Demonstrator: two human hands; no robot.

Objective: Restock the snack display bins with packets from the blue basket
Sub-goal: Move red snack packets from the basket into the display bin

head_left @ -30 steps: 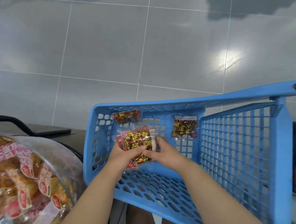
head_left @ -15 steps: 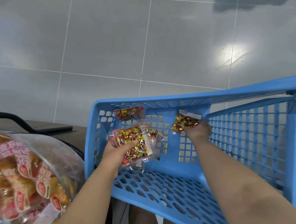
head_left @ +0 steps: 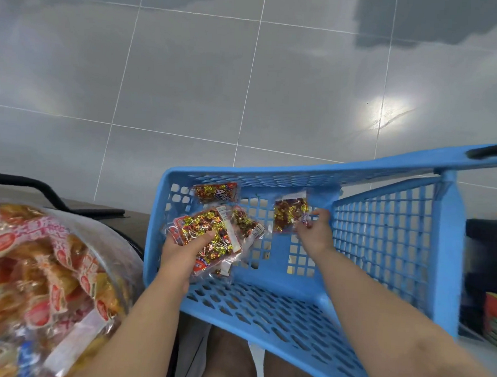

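Your right hand (head_left: 314, 232) pinches the right edge of 1 packet (head_left: 287, 216) standing upright against the far wall of the blue basket (head_left: 383, 224). Your left hand (head_left: 180, 252) grips a stack of packets (head_left: 210, 234) just left of it. The spare packet (head_left: 215, 192) lies higher up, nearer your left hand.

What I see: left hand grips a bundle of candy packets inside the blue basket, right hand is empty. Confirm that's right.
Wrong on one point. In the head view the right hand is not empty: it pinches a single candy packet at the far wall of the blue basket. The left hand does grip a bundle of candy packets inside the basket.
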